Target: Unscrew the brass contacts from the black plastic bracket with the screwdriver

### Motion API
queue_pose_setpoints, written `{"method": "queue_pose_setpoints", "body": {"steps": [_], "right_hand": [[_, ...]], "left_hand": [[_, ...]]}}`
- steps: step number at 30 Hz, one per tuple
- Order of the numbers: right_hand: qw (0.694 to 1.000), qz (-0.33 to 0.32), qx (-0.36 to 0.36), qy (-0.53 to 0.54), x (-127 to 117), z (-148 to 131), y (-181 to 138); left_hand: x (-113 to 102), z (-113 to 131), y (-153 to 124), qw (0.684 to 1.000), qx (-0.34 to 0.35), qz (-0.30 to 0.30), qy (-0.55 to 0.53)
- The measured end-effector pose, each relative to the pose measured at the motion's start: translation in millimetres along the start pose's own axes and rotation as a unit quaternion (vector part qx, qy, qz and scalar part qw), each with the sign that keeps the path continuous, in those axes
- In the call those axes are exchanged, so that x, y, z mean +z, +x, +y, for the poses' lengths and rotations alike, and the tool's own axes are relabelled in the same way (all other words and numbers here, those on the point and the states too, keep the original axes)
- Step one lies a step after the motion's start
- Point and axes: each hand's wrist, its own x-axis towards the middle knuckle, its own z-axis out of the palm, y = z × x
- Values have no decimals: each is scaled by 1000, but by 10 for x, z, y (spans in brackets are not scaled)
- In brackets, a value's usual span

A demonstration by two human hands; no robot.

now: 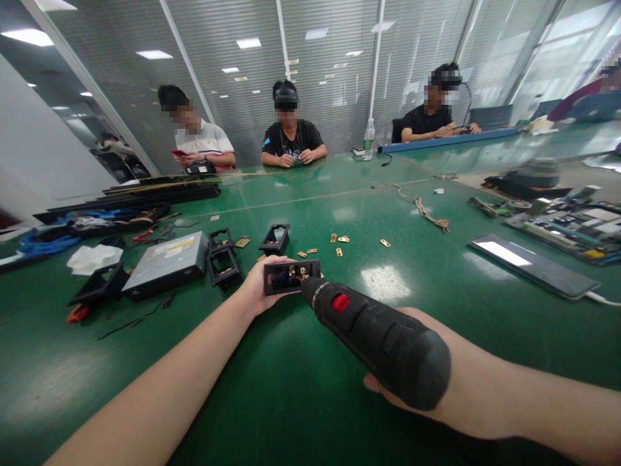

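My left hand (259, 286) grips a black rectangular housing (277, 277) with brass-coloured parts inside, held just over the green table. In my right hand (412, 404) is a black cordless screwdriver (373, 330) with a red switch on top. Its nose points into the housing, and the bit's tip is too small to make out clearly. Beyond the housing, small brass plates (339, 252) lie scattered on the table. Another black housing (275, 239) stands just behind my left hand, and more black housings (224, 266) sit to its left.
A silver disc drive (167, 262) and a white tissue (94, 257) lie at left. At right are a grey phone-like device (533, 265) with a cable and circuit boards (577, 223). A rope (431, 217) and a bottle (369, 139) are farther back. Several people sit across the green table (291, 401).
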Motion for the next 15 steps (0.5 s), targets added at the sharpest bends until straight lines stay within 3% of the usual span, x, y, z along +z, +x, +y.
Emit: {"method": "queue_pose_setpoints", "body": {"steps": [8, 15], "right_hand": [[998, 27, -56, -29, 14, 76, -14], [998, 8, -10, -54, -74, 45, 2]], "left_hand": [[-3, 3, 7, 1000, -3, 0, -10], [-1, 4, 9, 1000, -5, 0, -26]]}}
